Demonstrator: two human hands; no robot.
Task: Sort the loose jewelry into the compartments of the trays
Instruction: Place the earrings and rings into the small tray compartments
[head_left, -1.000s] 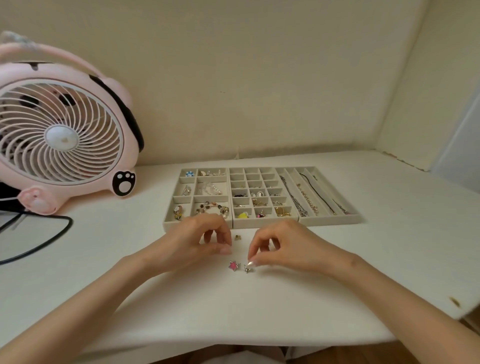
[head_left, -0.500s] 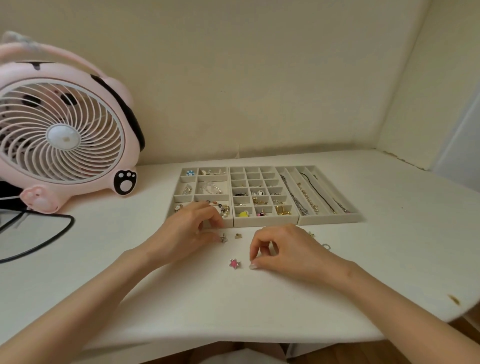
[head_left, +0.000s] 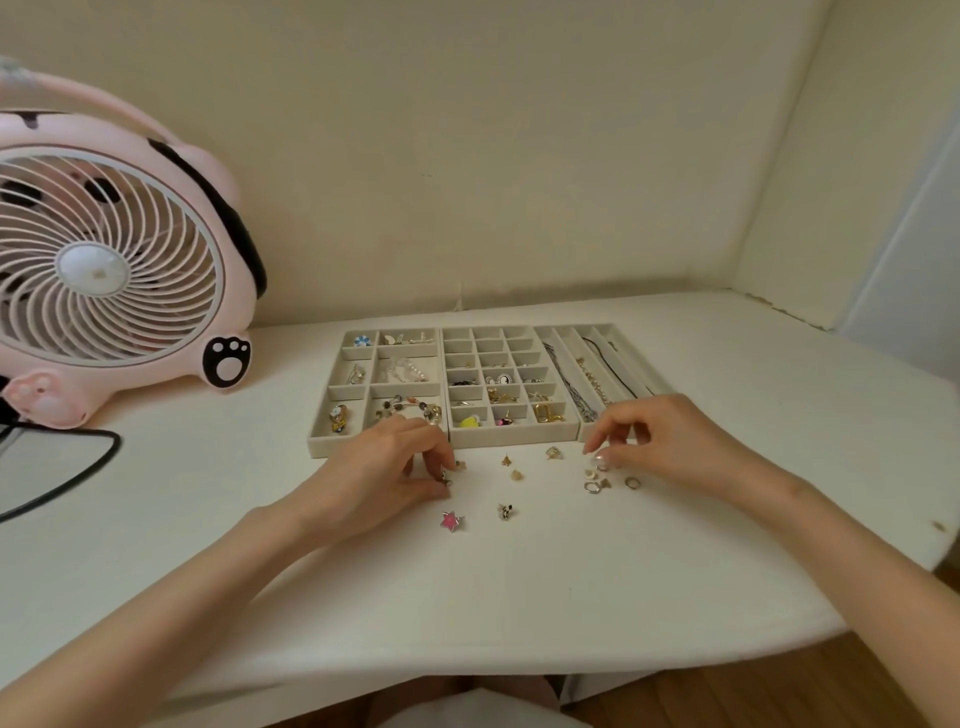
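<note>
Before the trays (head_left: 327, 446), left hand (head_left: 382, 467) seemingly pinching charm (head_left: 445, 479)

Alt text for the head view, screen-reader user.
Two hands work loose jewelry on a white table before beige compartment trays: left hand pinches a small piece, right hand curls over small rings. A pink star charm lies nearer; a pink fan stands left.

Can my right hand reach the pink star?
Probably yes: the pink star lies bare on the table, only small pieces between it and the right hand; the left hand, pinching a small charm, sits nearer.
</note>
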